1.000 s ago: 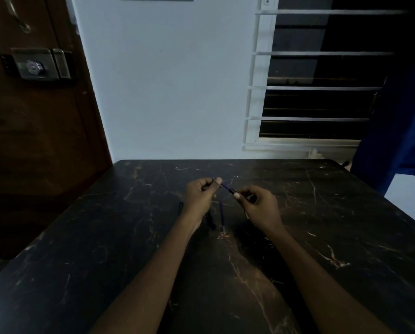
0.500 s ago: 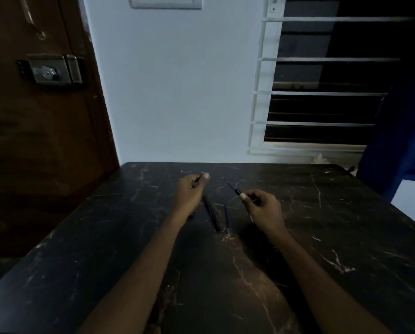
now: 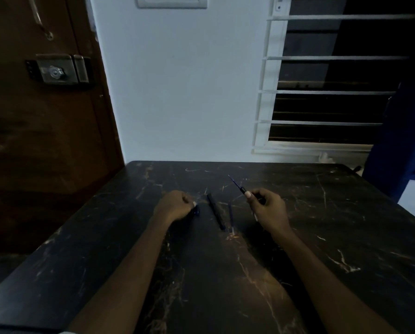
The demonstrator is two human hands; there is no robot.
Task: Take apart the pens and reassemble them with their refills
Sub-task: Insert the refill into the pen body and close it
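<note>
My right hand (image 3: 269,208) pinches a dark pen section with a thin blue refill (image 3: 234,182) sticking out of it toward the far left. My left hand (image 3: 175,206) rests low on the black marble table (image 3: 322,237), fingers curled round a small dark blue pen part (image 3: 197,210) that touches the surface. Between my hands lie a black pen barrel (image 3: 216,214) and, just to its right, a thin blue refill (image 3: 230,216). Dim light hides finer detail of the parts.
The table's far edge meets a white wall. A brown door with a metal lock (image 3: 57,72) stands at the left, a barred window (image 3: 322,92) at the right, and a blue curtain (image 3: 404,141) hangs at the far right.
My hands have drawn apart. The left hand has come down to the table at the left with the small part, and the right hand keeps the section with the refill raised.
</note>
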